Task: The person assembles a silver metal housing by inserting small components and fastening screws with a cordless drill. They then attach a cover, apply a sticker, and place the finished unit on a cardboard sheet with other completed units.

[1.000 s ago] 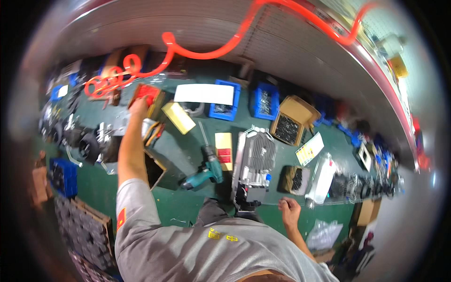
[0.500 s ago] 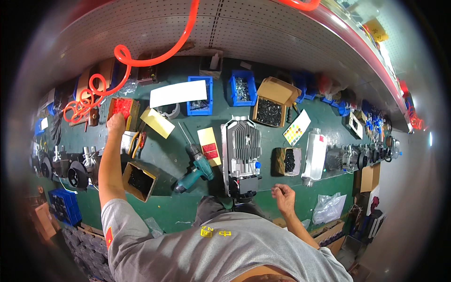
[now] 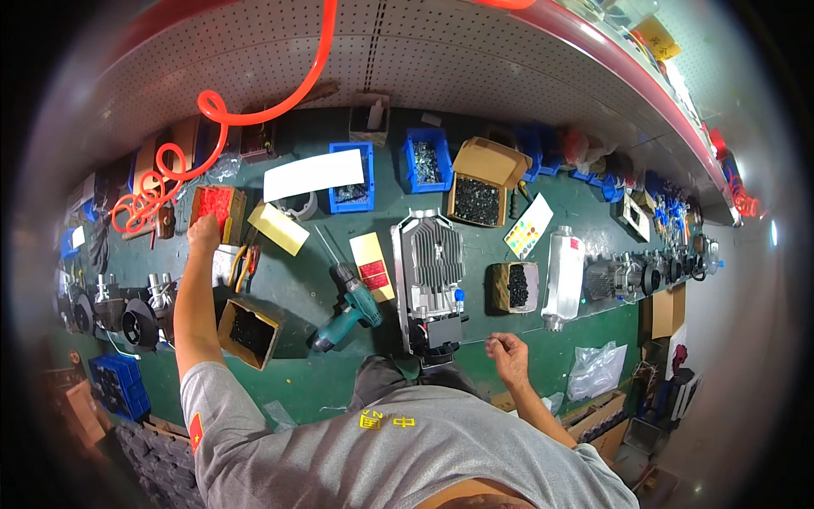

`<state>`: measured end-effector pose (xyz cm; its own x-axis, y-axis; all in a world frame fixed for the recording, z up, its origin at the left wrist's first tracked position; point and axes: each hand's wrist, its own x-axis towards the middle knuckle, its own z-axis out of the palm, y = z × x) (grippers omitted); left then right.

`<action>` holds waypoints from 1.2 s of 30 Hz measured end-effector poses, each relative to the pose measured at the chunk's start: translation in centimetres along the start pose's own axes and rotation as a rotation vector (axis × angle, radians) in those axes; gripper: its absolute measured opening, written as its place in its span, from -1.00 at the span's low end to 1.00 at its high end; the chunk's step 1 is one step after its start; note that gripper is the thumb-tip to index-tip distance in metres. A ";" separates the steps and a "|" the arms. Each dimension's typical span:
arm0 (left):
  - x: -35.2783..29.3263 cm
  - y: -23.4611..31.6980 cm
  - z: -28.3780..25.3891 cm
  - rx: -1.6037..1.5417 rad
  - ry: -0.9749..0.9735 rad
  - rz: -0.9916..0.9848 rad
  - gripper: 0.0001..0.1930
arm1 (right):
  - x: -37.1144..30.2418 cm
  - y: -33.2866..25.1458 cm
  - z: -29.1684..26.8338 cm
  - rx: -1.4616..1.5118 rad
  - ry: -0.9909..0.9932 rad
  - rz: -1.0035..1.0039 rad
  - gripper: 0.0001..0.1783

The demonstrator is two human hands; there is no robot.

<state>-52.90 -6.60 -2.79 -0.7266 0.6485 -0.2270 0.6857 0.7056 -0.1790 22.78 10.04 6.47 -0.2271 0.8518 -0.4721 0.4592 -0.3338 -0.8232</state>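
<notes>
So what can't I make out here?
In the head view:
Anything in the left hand: the hand itself hides it.
Anything in the right hand: its curl hides it.
Part of one blue bin: a white sheet covers it.
Red hose: cut off by the top edge.

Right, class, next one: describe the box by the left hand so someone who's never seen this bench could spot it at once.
Start at the left part of the green workbench, where the red hose coils. Right of its lowest loops, an open box sits at the left hand. Its bright red contents set it apart from the nearer cardboard box with black contents.
</notes>
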 end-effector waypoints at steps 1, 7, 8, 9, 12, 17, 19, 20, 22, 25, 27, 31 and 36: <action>0.1 -0.5 0.2 -0.007 -0.013 -0.014 -0.80 | 0.0 0.1 0.1 0.009 -0.007 -0.006 -0.77; -0.6 0.0 0.2 -0.161 0.049 -0.210 -0.80 | -0.3 -0.4 0.6 0.005 -0.019 -0.028 -0.78; -0.8 0.3 -0.2 -0.221 0.084 -0.223 -0.80 | -0.4 -0.7 0.7 0.015 -0.009 -0.027 -0.78; -1.1 0.7 -0.5 -0.281 0.118 -0.234 -0.81 | -0.5 -1.0 0.7 0.017 -0.002 -0.040 -0.78; -1.7 -0.6 0.3 -0.482 0.292 -0.295 -0.82 | 0.2 -2.3 1.1 0.025 -0.002 -0.095 -0.79; -1.4 -2.9 2.6 -0.635 0.536 -0.265 -0.80 | 1.8 -4.6 2.2 0.070 -0.027 -0.191 -0.80; -1.7 -3.2 2.9 -0.817 0.606 -0.319 -0.78 | 2.0 -6.0 2.6 0.090 -0.048 -0.208 -0.80; -2.0 -2.3 2.8 -0.910 0.632 -0.342 -0.76 | 1.8 -6.6 3.0 0.126 -0.064 -0.193 -0.80; -3.4 0.2 1.9 -1.239 0.824 -0.172 -0.89 | 1.8 -8.2 4.2 0.201 -0.119 -0.169 -0.80; -8.9 10.2 -4.1 -1.584 0.525 -0.003 -0.92 | 1.8 -11.4 6.9 0.382 -0.240 0.014 -0.76; -14.3 17.9 -8.8 -1.451 0.526 0.185 -0.90 | 3.1 -12.5 9.1 0.492 -0.364 0.125 -0.71; -24.8 29.1 -15.0 -1.611 0.100 0.378 -0.80 | 4.9 -16.3 13.6 0.723 -0.634 0.347 -0.54; -28.9 32.7 -17.0 -1.702 0.037 0.394 -0.61 | 5.7 -17.0 14.0 0.779 -0.747 0.283 -0.63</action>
<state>-10.19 2.61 14.15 -0.5598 0.8284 0.0183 0.0171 -0.0105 0.9998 1.64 14.91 13.34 -0.7790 0.3358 -0.5295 -0.0284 -0.8625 -0.5053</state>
